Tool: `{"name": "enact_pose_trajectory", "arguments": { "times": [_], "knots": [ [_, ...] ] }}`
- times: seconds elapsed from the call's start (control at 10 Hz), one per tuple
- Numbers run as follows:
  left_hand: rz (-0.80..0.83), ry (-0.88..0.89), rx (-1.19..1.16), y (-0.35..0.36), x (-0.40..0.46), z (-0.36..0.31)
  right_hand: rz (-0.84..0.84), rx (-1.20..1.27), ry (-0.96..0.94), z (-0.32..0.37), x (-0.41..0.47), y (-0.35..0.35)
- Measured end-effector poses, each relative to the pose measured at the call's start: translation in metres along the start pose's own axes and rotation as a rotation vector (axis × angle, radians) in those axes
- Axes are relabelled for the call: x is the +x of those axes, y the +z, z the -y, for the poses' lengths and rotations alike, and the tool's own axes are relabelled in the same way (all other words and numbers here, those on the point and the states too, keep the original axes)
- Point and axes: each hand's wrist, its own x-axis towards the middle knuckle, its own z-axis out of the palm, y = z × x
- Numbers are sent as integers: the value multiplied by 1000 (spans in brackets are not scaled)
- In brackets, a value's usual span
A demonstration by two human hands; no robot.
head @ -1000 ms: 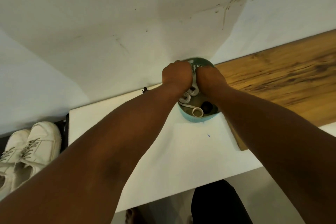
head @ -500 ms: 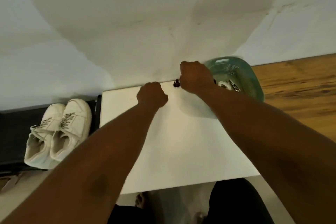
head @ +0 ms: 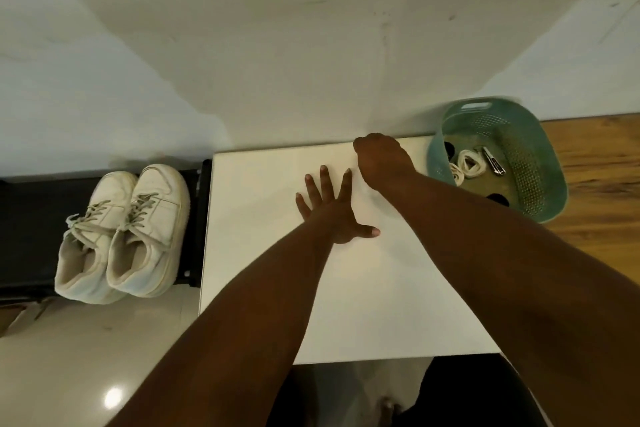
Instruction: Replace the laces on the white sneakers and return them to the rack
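Left grip [head: 329,215]: fingers spread flat on the counter [head: 346,288].
Right grip [head: 379,158]: fisted; contents unclear.
Tip: fetch the sneakers [head: 121,236] from left of both grips.

Right hand [head: 379,163]: your fingers curl under the knuckles, so you cannot tell whether they hold anything.
Basket [head: 540,163]: your right forearm covers its near-left wall; the far rim is motion-blurred.
Dark items in basket: too small to identify.
Rack [head: 24,218]: cut off at the left edge.

White table [head: 363,305] — teal basket [head: 540,163] aboard
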Motion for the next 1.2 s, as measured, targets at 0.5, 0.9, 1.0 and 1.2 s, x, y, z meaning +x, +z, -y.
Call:
{"name": "enact_pose_trajectory", "arguments": {
  "times": [0.5,0.9,1.0,1.2],
  "knots": [
    [-59,-40,54,2,-9,-7,-278,245,231,-127,-78,-105],
    [-70,-53,78,0,-12,-9,54,6,329,-152,-101,-60],
    [-62,-59,82,1,-11,-9,113,38,343,-147,-96,-52],
    [-92,-49,72,3,-8,-6,156,55,338,-138,-96,-57]
  ]
}}
